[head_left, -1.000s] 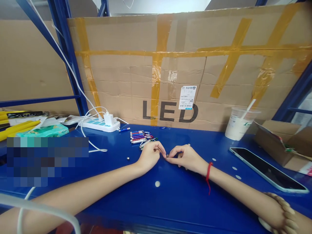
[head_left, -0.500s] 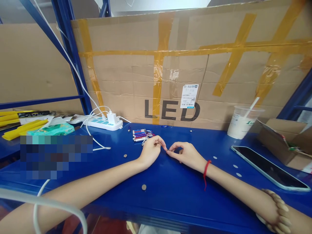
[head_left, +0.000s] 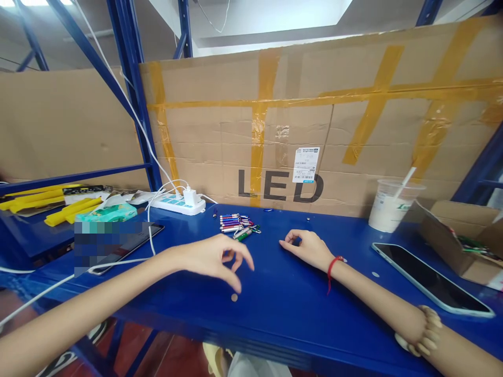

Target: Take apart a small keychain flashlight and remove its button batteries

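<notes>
My left hand [head_left: 220, 259] hovers over the front of the blue table [head_left: 310, 314], fingers apart and nothing between them. Just below its thumb tip lies a small round disc [head_left: 234, 297], like a button cell. My right hand [head_left: 310, 248] rests on the table with thumb and forefinger pinched together; anything in the pinch is too small to make out. Beyond the hands, several small metallic penlights [head_left: 231, 222] lie in a row, coloured blue, purple and red. A green penlight [head_left: 243, 234] with a clip lies at their near side.
A phone [head_left: 432, 277] lies at right, near a cup with a straw [head_left: 393, 207] and an open carton [head_left: 463, 246]. Another pale disc [head_left: 375, 274] is by the phone. A power strip [head_left: 181, 203] with white cables, a tissue pack [head_left: 108, 211] and a dark phone [head_left: 133, 243] are at left.
My left hand has left my right hand, moving left and nearer, and its fingers have spread. The green penlight now shows. My right hand keeps its pinch; the view has tilted up.
</notes>
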Available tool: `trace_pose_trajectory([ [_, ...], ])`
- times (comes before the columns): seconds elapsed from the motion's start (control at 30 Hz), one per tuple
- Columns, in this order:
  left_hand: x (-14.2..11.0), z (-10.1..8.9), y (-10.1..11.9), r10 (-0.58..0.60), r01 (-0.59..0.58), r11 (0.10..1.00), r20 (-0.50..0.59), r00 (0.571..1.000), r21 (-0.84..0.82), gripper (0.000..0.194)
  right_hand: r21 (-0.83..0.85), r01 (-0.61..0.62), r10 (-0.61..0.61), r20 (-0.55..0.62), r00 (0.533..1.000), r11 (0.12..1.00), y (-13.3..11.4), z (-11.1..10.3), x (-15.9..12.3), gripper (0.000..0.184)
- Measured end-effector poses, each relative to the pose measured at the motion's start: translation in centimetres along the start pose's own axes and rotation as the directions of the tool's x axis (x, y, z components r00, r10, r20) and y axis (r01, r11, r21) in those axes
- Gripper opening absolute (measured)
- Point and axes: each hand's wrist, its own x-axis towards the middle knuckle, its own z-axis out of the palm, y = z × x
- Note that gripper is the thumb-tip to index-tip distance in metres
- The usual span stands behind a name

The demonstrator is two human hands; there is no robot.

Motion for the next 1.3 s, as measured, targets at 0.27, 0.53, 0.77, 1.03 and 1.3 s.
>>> trace_pose_trajectory([
  [0.27,0.0,3.6,-1.8,-0.011,0.017,0.996,-0.069,0.998,0.088,0.018,-0.048,-0.003,0.001,-0.048,0.999,0.999,0.3,-0.2,0.3,0.023],
  [0.53,7.0,4.4,-2.2,-0.023,0.124,0.955,-0.351,0.936,0.269,0.017,-0.178,-0.05,0.026,-0.137,0.99,0.983,3.0,-1.6,1.1,0.026],
  [0.77,-0.6,0.4,-4.4,-0.223,0.464,0.835,-0.588,0.777,0.297,0.025,-0.302,-0.107,0.036,-0.231,0.972,0.947,7.6,-2.8,3.4,0.025],
  [1.03,-3.7,-0.6,-7.6,-0.372,0.528,0.821,-0.5,0.782,0.216,0.026,-0.444,0.079,-0.142,-0.112,0.983,0.893,10.6,-2.2,7.0,0.03],
  [1.3,-1.6,0.4,-6.6,-0.332,0.478,0.853,-0.486,0.809,0.212,0.017,-0.419,0.216,-0.25,-0.028,0.968,0.882,10.4,-3.1,6.6,0.025],
])
